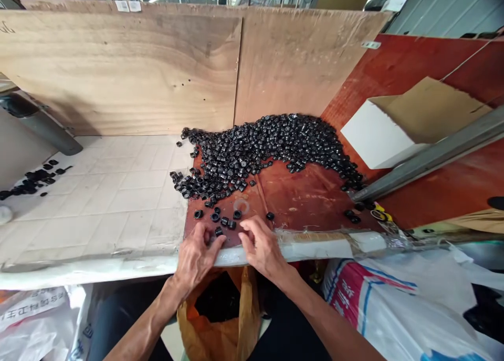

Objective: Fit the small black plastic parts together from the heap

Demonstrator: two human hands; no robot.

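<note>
At the front edge of the bench, my left hand (197, 255) has its thumb and curled fingers apart, with a small black plastic cap (219, 231) beside the thumb tip. Whether the thumb touches that cap I cannot tell. My right hand (263, 247) rests at the edge with bent fingers, thumb and forefinger apart and nothing visible between them. Several loose caps lie just beyond both hands, among them one black cap (237, 214) near the right fingertips. Behind them spreads a big heap of black caps (271, 140) on a red board (303, 198).
Below the edge, an open orange-brown bag (249, 319) stands between the knees, dark inside. A white box (381, 132) and a metal bar (429, 158) are at the right, with yellow-handled scissors (380, 214). A plywood panel (157, 72) closes the back. More black pieces (37, 179) lie far left.
</note>
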